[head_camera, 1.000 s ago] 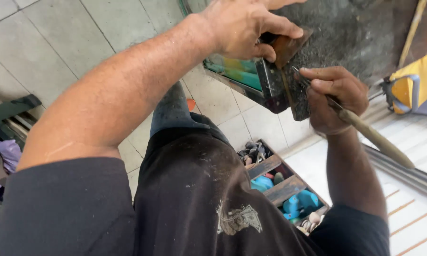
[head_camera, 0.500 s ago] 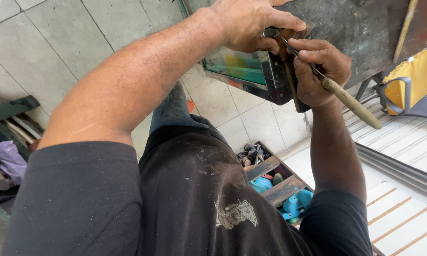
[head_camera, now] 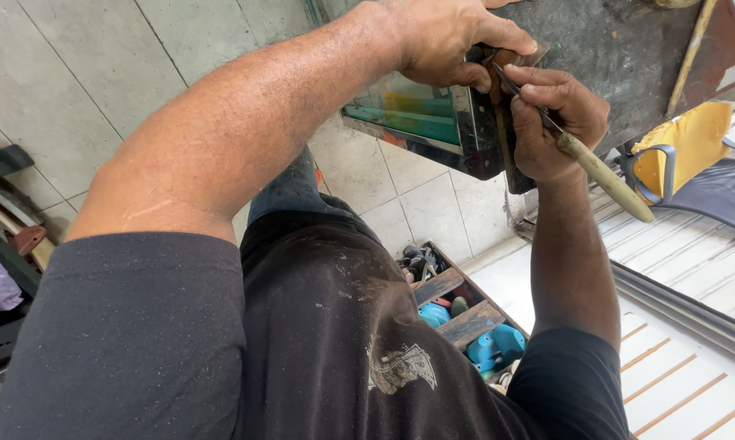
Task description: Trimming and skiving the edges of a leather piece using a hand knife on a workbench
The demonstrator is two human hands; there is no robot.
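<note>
right hand [head_camera: 556, 122] clamped on screwdriver [head_camera: 600, 171]; its long axis diagonal, tip up-left at the dark panel [head_camera: 473, 122], handle down-right | left hand [head_camera: 449, 37] pinches brown piece [head_camera: 510, 59] above it

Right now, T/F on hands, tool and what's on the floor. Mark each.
1. The right hand grips a tool with a pale wooden handle. True.
2. The left hand hangs free, touching nothing. False: it presses on a small brown piece at the corner of the dark metal-framed panel.
3. A wooden toolbox with blue items sits on the floor below the hands. True.
4. The tool's handle points up toward the camera wearer's face. False: it slants down and to the right, away from the panel.
5. The floor under the toolbox is bare soil. False: it is pale tile.
</note>
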